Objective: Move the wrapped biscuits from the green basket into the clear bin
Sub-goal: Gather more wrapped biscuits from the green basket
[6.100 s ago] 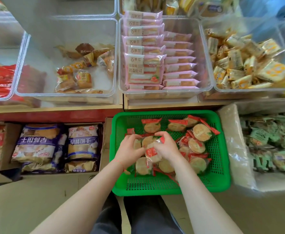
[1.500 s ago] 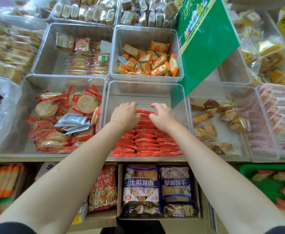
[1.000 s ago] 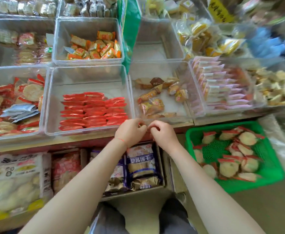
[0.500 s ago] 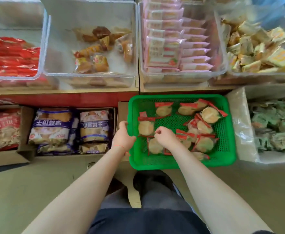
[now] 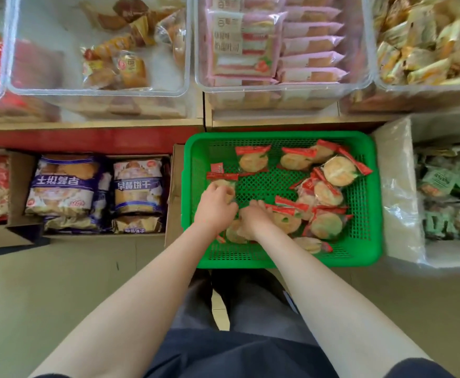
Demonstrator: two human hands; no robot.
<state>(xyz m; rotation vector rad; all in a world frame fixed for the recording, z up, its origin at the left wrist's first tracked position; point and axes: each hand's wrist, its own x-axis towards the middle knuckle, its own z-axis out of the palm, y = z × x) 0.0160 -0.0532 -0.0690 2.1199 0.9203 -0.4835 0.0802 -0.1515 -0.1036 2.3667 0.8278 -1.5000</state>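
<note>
With the green basket at frame centre, we have both hands down in it: left hand grip curled on a wrapped biscuit, right hand fingers curled over another biscuit pack, grip unclear.

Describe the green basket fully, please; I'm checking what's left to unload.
The green basket is a rectangular tray of what looks like plastic, with mesh floor and walls and a solid rim. It sits level on the floor below the shelf, between a cardboard box and a bag-lined box. About a dozen red-edged wrapped biscuits lie loose inside. The left hand and right hand reach in, grasping packets.
</note>
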